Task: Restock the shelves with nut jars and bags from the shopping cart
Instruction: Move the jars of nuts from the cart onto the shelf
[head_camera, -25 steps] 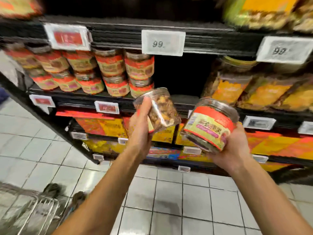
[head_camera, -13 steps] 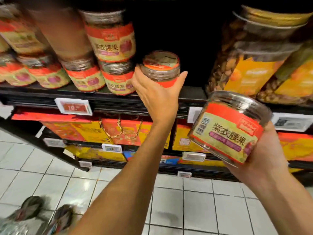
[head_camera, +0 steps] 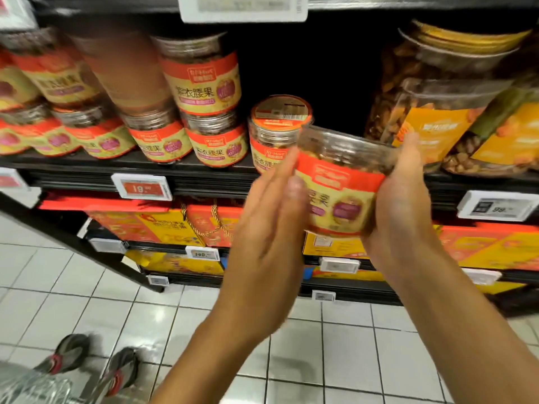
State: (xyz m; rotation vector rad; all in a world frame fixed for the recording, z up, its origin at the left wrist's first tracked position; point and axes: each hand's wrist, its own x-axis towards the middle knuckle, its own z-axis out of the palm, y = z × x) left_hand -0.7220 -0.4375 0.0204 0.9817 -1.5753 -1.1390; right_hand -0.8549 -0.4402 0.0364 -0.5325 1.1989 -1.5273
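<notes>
Nearest: white tiled floor (head_camera: 350,360), two grey shoes (head_camera: 70,351) at lower left, and a blurred grey mass in the corner that can't be identified. Both bare forearms reach up from the bottom edge.

Left grip (head_camera: 271,234): wide, fingers straight and together, flat beside the left side of the held jar (head_camera: 341,193). It is motion-blurred, so can't tell if it really touches.

Right grip (head_camera: 402,211): fingers curled round the jar's right side, carrying it. The held jar is clear plastic with a red and yellow label and nuts inside. It is tilted, top leaning away, in the air in front of the shelf (head_camera: 87,167) edge.

Just behind it and to the left, a lone jar (head_camera: 277,132) of the same kind stands upright on the shelf, with dark empty space behind it. Further left are stacked jars (head_camera: 201,80), same label, two high. To the right are big jars (head_camera: 437,97) with yellow labels.

A red price tag (head_camera: 141,186) sits on the shelf edge. Red and yellow gift boxes (head_camera: 163,225) fill the shelves below. A white tag (head_camera: 243,7) hangs at the top.
</notes>
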